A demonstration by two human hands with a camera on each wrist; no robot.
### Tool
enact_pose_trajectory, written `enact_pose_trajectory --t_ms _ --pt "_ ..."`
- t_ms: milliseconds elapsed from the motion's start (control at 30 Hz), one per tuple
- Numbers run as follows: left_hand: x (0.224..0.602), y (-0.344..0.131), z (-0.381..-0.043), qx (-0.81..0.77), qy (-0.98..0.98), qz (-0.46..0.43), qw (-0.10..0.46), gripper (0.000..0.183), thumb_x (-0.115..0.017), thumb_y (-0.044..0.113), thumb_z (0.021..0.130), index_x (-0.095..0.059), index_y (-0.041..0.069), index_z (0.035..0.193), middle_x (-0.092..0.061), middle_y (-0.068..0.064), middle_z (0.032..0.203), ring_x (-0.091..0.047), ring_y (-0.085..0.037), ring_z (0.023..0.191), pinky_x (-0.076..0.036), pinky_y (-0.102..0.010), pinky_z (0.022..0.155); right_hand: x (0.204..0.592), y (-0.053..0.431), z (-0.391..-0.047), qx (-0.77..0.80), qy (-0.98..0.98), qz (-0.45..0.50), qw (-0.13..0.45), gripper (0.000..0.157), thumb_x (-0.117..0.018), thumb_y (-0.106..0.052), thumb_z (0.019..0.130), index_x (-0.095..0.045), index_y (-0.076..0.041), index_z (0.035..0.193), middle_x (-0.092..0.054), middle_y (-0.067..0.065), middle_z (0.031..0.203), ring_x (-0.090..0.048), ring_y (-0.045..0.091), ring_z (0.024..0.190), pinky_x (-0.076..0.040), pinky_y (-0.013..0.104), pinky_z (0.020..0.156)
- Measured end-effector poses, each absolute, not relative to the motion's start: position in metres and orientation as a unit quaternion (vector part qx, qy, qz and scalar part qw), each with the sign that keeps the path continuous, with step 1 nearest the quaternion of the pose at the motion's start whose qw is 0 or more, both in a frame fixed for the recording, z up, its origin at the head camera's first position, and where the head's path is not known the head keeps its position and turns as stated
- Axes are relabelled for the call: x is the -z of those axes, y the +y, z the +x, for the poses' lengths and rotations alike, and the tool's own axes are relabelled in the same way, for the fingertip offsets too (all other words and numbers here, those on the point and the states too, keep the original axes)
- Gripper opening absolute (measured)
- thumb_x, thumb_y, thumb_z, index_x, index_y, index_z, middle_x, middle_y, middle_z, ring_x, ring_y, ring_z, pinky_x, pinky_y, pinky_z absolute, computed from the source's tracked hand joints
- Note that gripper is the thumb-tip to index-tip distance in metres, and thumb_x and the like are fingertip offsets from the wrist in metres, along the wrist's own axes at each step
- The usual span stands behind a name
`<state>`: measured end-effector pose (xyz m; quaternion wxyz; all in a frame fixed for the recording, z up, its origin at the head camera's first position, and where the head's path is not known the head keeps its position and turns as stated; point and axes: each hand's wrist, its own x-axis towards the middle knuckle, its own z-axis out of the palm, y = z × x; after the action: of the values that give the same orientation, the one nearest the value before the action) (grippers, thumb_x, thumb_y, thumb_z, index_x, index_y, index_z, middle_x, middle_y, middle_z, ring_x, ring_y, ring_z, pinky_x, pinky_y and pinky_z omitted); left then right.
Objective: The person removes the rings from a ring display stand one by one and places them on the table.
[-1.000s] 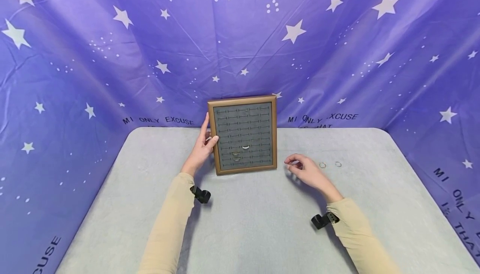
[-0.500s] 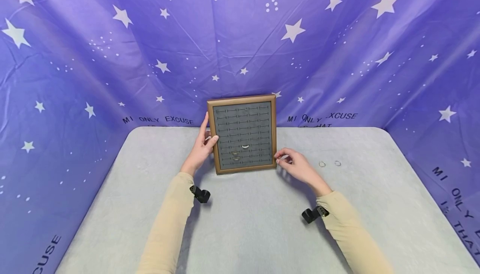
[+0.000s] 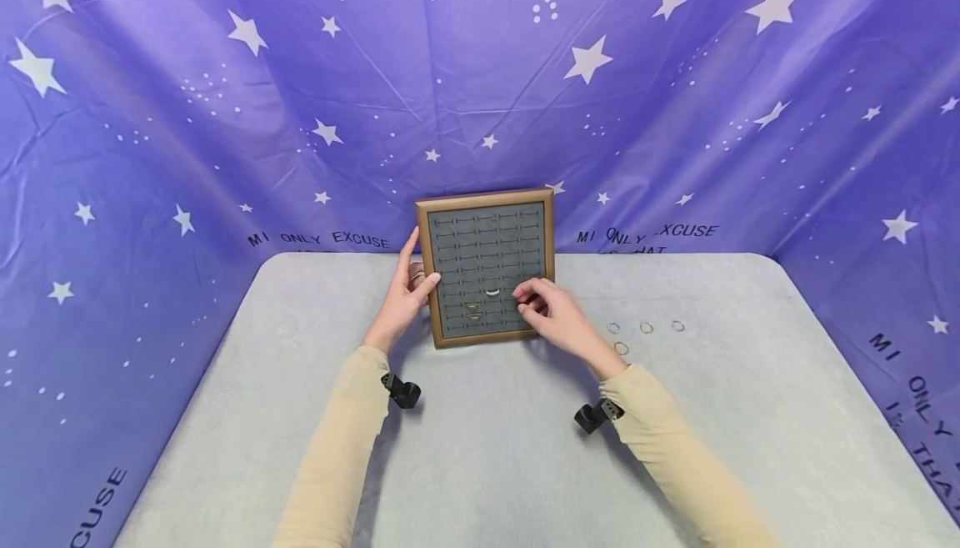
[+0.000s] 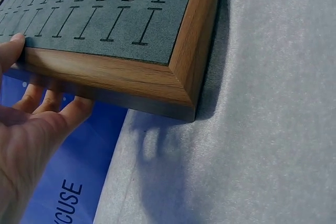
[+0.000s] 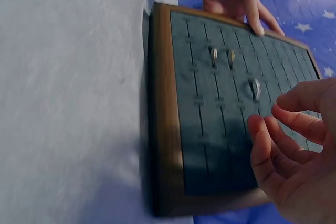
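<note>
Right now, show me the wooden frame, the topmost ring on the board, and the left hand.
Wooden frame (image 4: 105, 72): left wrist view, on its left side.
Topmost ring (image 5: 257, 89): right wrist view, on its band.
Left hand (image 3: 398, 304): head view, middle of the hand.

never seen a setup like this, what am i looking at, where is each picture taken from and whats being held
There's no machine here: a person works with two bare hands. The wide picture comes from a camera worn on the head, looking forward and down. The other two come from small black cameras, one on each wrist, so each shows its hand close up.

The left hand grips the side of a framed board, thumb in front and fingers behind. Three rings sit in its slots. The right hand is at the front of the board, fingers bent; whether it pinches anything, I can't tell. Four more rings lie on the table, with starry cloth behind.
</note>
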<state>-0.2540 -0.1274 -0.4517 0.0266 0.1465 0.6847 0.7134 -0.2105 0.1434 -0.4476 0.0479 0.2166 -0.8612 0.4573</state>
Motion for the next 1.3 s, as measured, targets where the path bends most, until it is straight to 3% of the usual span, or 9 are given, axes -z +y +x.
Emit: enact_pose_trajectory --t_ms 133,400,567,1033,1300 --pt "0.468 -0.128 -0.263 -0.723 0.673 0.157 0.015 0.079 -0.056 0.003 0.097 -0.015 0.037 0.155 -0.055 -0.015 0.11 -0.057 -0.014 0.08 -0.04 -0.027 0.056 0.445 0.132 -0.214 -0.457 -0.857 0.231 0.048 0.018 -0.061 0.002 0.087 -0.063 0.002 0.105 -0.06 0.01 0.098 -0.059 0.018 0.08 -0.05 0.031 0.07" --pt "0.47 -0.128 -0.264 -0.717 0.676 0.171 0.004 0.079 -0.054 0.002 0.098 -0.013 0.036 0.155 -0.055 -0.018 0.113 -0.057 -0.014 0.081 -0.041 -0.026 0.057 0.442 0.119 -0.221 -0.437 -0.862 0.254 0.046 0.023 -0.061 0.002 0.087 -0.063 0.001 0.11 -0.061 0.009 0.095 -0.059 0.018 0.08 -0.05 0.032 0.072" --pt "0.47 -0.127 -0.263 -0.718 0.675 0.17 0.009 0.079 -0.053 0.001 0.098 -0.013 0.037 0.155 -0.055 -0.018 0.114 -0.058 -0.015 0.084 -0.042 -0.023 0.058 0.445 0.114 -0.222 -0.415 -0.872 0.252 0.065 0.019 -0.061 0.001 0.086 -0.066 0.001 0.104 -0.059 0.007 0.091 -0.057 0.017 0.077 -0.049 0.032 0.071" --pt "0.452 -0.129 -0.253 -0.718 0.676 0.163 0.031 0.081 -0.053 -0.004 0.096 -0.007 0.022 0.157 -0.05 -0.023 0.122 -0.056 -0.023 0.093 -0.044 -0.026 0.06 0.446 0.101 -0.223 -0.358 -0.907 0.191 0.111 0.006 -0.064 -0.002 0.079 -0.062 -0.008 0.082 -0.049 0.002 0.077 -0.047 0.016 0.068 -0.037 0.03 0.061" --pt "0.448 -0.127 -0.249 -0.726 0.666 0.168 0.024 0.082 -0.053 -0.009 0.094 -0.008 0.02 0.157 -0.048 -0.029 0.126 -0.057 -0.023 0.1 -0.049 -0.026 0.075 0.451 0.103 -0.223 -0.373 -0.898 0.201 0.118 0.009 -0.063 -0.001 0.08 -0.06 -0.009 0.082 -0.048 0.001 0.077 -0.046 0.015 0.07 -0.037 0.03 0.063"
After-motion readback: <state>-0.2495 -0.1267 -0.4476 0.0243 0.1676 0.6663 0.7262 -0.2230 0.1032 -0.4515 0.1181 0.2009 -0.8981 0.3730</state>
